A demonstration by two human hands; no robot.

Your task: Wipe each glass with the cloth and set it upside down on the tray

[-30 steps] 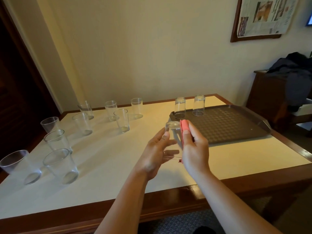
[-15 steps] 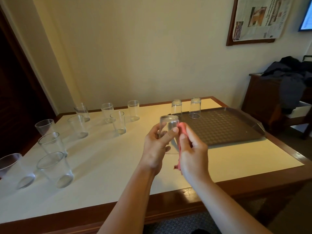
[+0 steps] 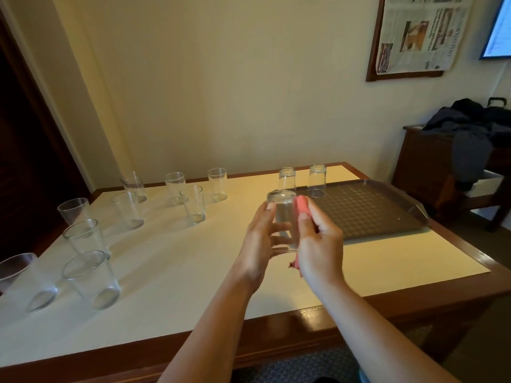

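Note:
My left hand grips a clear glass held upside down, base up, above the table in front of me. My right hand holds a red cloth and presses it against the glass's right side. Just behind lies the dark brown tray, with two glasses standing upside down at its far left edge. Several upright glasses stand over the left half of the white table top.
The table has a brown wooden border and stands against a cream wall. A dark wooden cabinet with dark clothing heaped on it stands at the right. A dark doorway lies at the far left.
The glass has been lifted and turned more upright, base up, between my hands. My left hand has closed round it and the cloth has slid along its right side.

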